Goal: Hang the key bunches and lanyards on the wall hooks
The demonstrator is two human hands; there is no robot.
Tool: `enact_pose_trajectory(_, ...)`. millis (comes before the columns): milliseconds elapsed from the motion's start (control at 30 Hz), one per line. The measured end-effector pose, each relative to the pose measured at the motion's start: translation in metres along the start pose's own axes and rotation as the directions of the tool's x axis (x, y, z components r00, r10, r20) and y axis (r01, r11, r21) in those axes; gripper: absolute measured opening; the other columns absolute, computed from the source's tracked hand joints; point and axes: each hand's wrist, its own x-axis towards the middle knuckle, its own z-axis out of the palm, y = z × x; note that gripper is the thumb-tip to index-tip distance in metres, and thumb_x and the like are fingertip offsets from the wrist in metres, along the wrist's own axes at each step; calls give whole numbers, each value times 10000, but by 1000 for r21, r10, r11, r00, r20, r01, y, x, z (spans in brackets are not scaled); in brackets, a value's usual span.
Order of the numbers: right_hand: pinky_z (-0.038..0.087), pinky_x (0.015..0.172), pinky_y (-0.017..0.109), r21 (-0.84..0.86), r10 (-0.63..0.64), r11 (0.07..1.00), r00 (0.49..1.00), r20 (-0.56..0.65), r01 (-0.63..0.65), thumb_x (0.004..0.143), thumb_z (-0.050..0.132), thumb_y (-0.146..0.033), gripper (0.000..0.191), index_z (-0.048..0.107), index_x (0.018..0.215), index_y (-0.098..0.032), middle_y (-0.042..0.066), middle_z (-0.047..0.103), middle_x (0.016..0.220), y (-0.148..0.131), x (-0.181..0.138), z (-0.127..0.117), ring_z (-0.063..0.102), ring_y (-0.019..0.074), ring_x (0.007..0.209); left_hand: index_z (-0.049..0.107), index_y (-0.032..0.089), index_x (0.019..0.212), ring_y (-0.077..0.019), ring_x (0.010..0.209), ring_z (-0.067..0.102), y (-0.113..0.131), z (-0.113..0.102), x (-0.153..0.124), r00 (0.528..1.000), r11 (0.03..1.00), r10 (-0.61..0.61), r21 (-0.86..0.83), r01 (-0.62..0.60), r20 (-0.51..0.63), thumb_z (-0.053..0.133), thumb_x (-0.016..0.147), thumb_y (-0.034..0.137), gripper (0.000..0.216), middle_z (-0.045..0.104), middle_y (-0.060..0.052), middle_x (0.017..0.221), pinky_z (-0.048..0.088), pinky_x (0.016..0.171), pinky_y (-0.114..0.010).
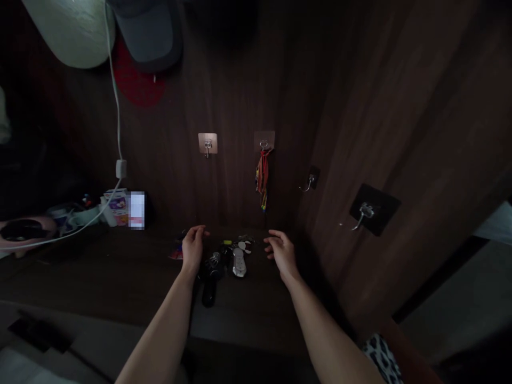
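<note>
Between my two hands a bunch of keys with fobs lies on the dark wooden shelf (pixel 256 298). In it I see a silver remote fob (pixel 239 262), a black fob (pixel 208 293) and a small yellow piece (pixel 228 242). My left hand (pixel 192 248) is just left of the bunch, fingers loosely bent and apart, beside a small red and blue item (pixel 176 254). To the right of the bunch, not touching it, my right hand (pixel 281 253) is open with curved fingers. Neither hand shows anything in its grasp.
A red and orange cord bundle (pixel 262 173) hangs from a wall hook (pixel 264 144). Other hooks are a bare one (pixel 208 145) to the left, and two on the right wall (pixel 312 178). Caps (pixel 148 37) hang above; a white cable (pixel 119 122) runs down past small boxes (pixel 118 205).
</note>
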Motion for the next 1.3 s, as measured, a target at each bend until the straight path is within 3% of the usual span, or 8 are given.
enact_pose_trajectory(167, 428, 448, 220, -74, -97, 993, 984, -147, 87, 651, 500, -273, 320, 566, 950, -179, 16, 635, 746, 8, 12, -8, 565, 125, 568, 616, 168, 903, -190, 759, 622, -3, -3, 2, 1000, 991, -3, 135, 2, 6, 483, 744, 378, 295, 684, -38, 745, 445, 721, -289)
enact_pose_trajectory(333, 462, 722, 314, -183, -198, 972, 929, -314, 146, 613, 445, -171, 348, 570, 937, -165, 55, 632, 813, 19, 24, -17, 593, 175, 782, 632, 198, 935, -191, 814, 626, 2, 3, -4, 985, 961, 62, 257, -103, 163, 501, 752, 329, 260, 698, -33, 841, 450, 757, -290)
enact_pose_trajectory(500, 458, 743, 326, -148, -164, 982, 914, -372, 116, 614, 420, -137, 368, 561, 954, -155, 72, 633, 829, 22, 27, -20, 600, 186, 802, 646, 242, 1021, -194, 1002, 585, 5, 10, -14, 874, 910, 185, 257, -325, 450, 507, 772, 332, 300, 672, -23, 1044, 413, 904, -305)
enact_pose_trajectory(667, 453, 742, 321, -271, -226, 950, 938, -262, 153, 625, 388, -106, 312, 592, 855, -162, 57, 645, 778, 22, 27, -22, 607, 178, 774, 683, 250, 947, -199, 1004, 586, 0, 12, -17, 789, 872, 189, 269, -409, 584, 490, 782, 334, 267, 685, -22, 1010, 409, 925, -314)
enact_pose_trajectory(800, 430, 774, 322, -491, -253, 855, 962, -106, 171, 675, 409, -99, 289, 615, 850, -201, 39, 663, 834, 21, 20, -20, 595, 176, 832, 685, 231, 917, -210, 978, 603, -10, 11, -12, 829, 851, 171, 344, -397, 533, 466, 798, 327, 268, 693, -39, 987, 425, 901, -325)
enact_pose_trajectory(1067, 338, 811, 413, -882, -170, 444, 982, 86, 155, 769, 535, -230, 115, 639, 814, -244, 58, 651, 947, 9, 0, -14, 507, 262, 986, 660, 221, 942, -212, 960, 608, -20, 7, -4, 866, 767, 202, 476, -431, 458, 451, 814, 276, 251, 688, -45, 991, 436, 870, -328)
enact_pose_trajectory(1167, 345, 795, 384, -827, -156, 523, 977, 146, 207, 776, 521, -232, 108, 628, 765, -234, 41, 657, 863, 8, 1, -13, 535, 234, 916, 644, 213, 949, -193, 933, 609, -13, 9, -8, 854, 779, 266, 423, -463, 446, 444, 821, 260, 242, 685, -33, 966, 446, 855, -317)
enact_pose_trajectory(1300, 395, 732, 299, -445, -184, 858, 963, 198, 256, 750, 529, -288, 119, 606, 716, -204, 14, 646, 749, 8, 5, -6, 570, 170, 758, 631, 219, 956, -171, 922, 605, 0, 14, -18, 817, 789, 340, 332, -517, 466, 447, 835, 277, 228, 679, -20, 951, 454, 848, -301)
